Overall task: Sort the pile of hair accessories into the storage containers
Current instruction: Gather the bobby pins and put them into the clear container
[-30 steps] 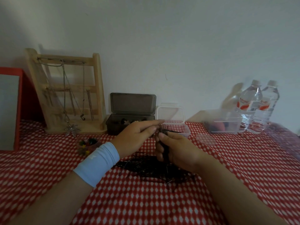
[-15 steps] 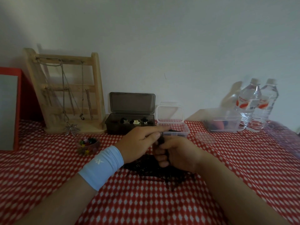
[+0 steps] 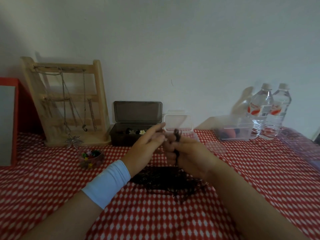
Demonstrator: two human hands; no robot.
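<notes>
**Grip on bundle of thin black hairpins (image 3: 177, 135) kept by right hand (image 3: 188, 154)**

The right hand's fingers stayed curled round the bundle, with the pin ends poking above the fist. The left hand (image 3: 147, 144), which was pinching at those ends half a second earlier, had straightened its fingers and held nothing. Whether its fingertips still touched the pins could not be told. Both hands had risen slightly above the loose pile of black hairpins (image 3: 164, 181) at the middle of the red-and-white checked table (image 3: 69, 187). Toward the table's far edge stood the dark grey plastic box (image 3: 119, 137) with its lid raised. Beside it, behind the bundle, stood the small clear lidded container (image 3: 178, 121).
</notes>
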